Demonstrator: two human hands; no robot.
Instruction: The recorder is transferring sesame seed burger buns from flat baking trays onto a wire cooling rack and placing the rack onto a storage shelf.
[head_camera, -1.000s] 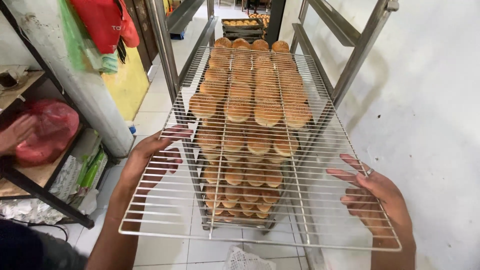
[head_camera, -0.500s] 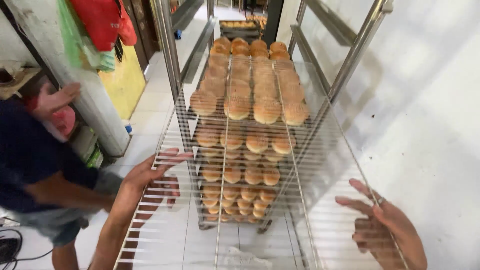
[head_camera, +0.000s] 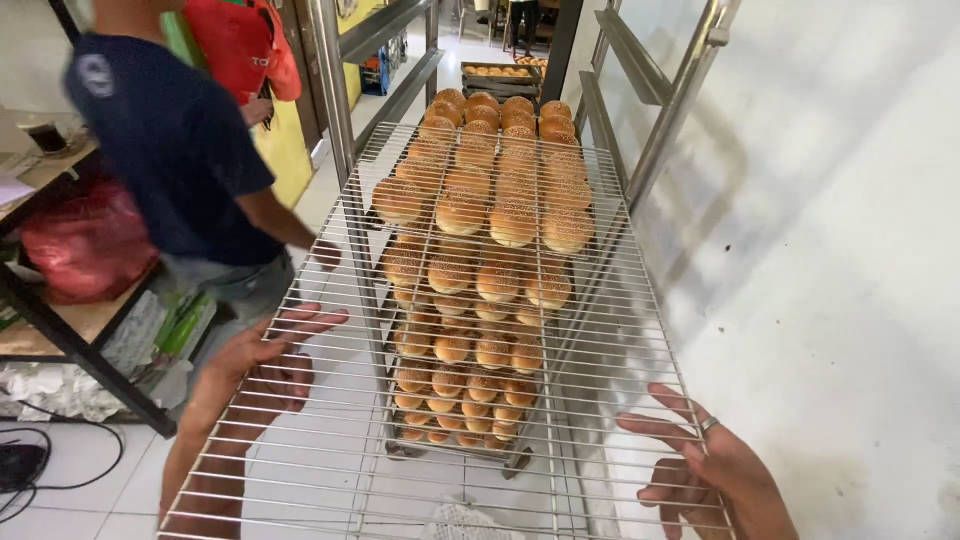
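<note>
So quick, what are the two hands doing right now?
Left hand: open, fingers spread under the wire rack, holding it up.
Right hand: open, fingers spread under the rack's right edge.

Single head camera looks down, close over wire rack (head_camera: 480, 400)

Both hands (head_camera: 262, 365) (head_camera: 712, 478) spread flat, fingers fwd.
</note>
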